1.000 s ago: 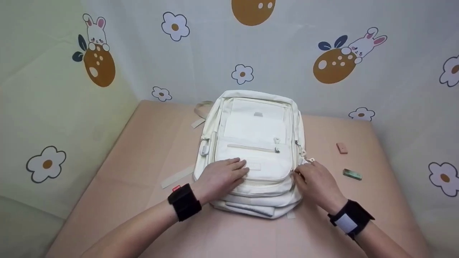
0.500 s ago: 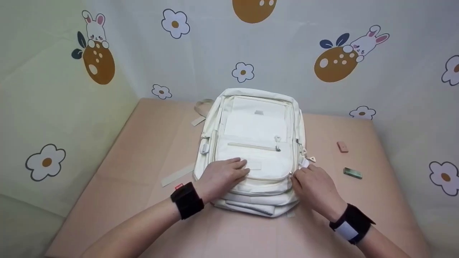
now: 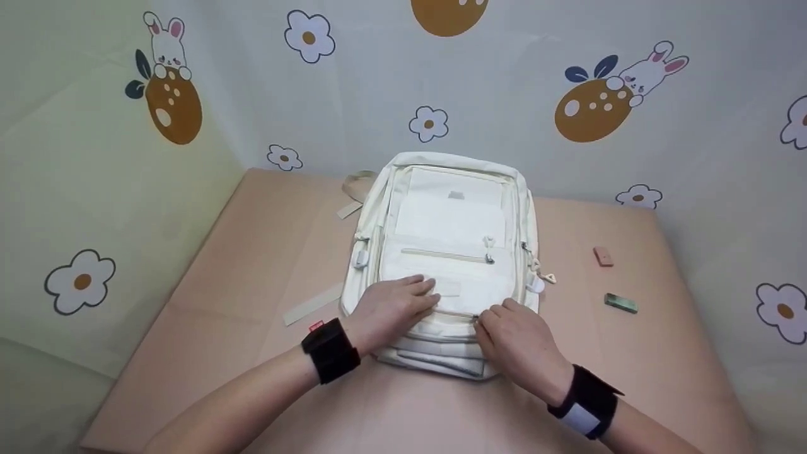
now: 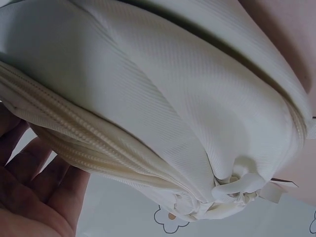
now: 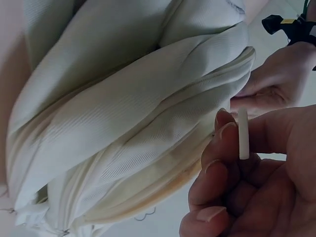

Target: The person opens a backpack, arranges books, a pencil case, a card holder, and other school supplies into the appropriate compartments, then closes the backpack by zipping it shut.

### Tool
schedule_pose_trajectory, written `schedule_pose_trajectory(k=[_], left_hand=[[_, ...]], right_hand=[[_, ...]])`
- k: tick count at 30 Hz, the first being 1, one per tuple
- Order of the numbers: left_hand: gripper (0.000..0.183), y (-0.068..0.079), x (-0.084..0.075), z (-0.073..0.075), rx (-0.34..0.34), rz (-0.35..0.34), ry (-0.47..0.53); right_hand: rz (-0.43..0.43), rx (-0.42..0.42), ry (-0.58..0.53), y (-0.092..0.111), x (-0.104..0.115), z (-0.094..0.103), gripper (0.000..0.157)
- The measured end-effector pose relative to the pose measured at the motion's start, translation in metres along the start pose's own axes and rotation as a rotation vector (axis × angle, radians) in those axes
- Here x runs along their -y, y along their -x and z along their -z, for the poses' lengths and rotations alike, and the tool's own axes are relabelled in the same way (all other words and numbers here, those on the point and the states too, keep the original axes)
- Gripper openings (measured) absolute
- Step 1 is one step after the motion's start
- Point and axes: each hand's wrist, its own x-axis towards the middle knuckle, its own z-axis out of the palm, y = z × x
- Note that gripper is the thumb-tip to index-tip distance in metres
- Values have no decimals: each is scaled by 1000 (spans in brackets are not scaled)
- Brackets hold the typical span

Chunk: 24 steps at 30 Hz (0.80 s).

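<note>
A white backpack lies on its back, front side up. My left hand rests on the front pocket, its fingers extended over the fabric; the left wrist view shows its fingers along the pocket's beige zipper. At the pocket's lower right edge, my right hand pinches a zipper pull. That white zipper pull sticks out between thumb and forefinger in the right wrist view. Part of the pocket zipper is hidden under the right hand. A second zipper runs across the pocket higher up.
To the right of the backpack lie a small pink block and a small green block on the pink-covered table. Loose straps stick out on the left. A patterned curtain stands behind.
My right hand has moved left from the pocket's right side along its lower edge, carrying the zipper pull. My left hand has stayed in place.
</note>
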Motion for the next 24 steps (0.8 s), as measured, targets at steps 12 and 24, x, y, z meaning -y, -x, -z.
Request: schedule_pose_trajectory(k=[12, 24], left_hand=[[28, 6, 4, 3, 8, -18, -13], [28, 35, 36, 13, -52, -3, -12]], right_hand=[[31, -38, -15, -1, -2, -3, 23], [14, -38, -24, 0, -3, -1, 23]])
